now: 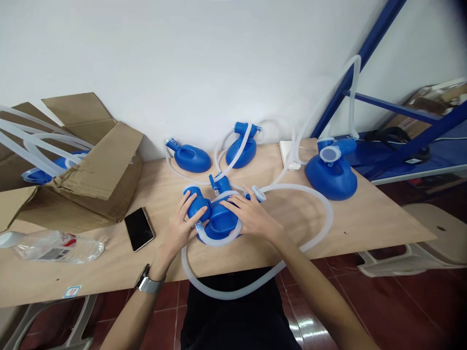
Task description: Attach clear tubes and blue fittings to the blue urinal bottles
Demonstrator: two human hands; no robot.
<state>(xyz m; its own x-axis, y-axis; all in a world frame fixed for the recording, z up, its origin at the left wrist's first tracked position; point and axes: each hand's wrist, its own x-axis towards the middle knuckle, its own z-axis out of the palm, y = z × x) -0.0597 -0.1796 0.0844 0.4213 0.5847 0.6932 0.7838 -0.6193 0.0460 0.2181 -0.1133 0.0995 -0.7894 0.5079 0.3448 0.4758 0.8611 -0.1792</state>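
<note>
Far left, an open brown cardboard box [98, 165] sits on the plywood tabletop [339, 218], holding loops of translucent plastic tubing [36, 141] and a blue plastic vessel [40, 175], partly hidden behind a flap. In front of the box lie a clear plastic water bottle [58, 246] on its side and a black smartphone [139, 229], face up. Next, the left hand [180, 228], wearing a silver wristwatch [148, 282], curls narrowly around the neck of a blue plastic urinal bottle [219, 221]. The bottle rests on the tabletop between the hands, near the front edge. The right hand [251, 218], fingers spread, holds down its body and a loop of translucent white tube [233, 293]. That tube swings wide across the tabletop and over the front edge; its join to the bottle is hidden. Count: two blue bottles [192, 158] [241, 151] at the back, a larger one [330, 175] at right, all with tubing attached; one in hand, one boxed.
</note>
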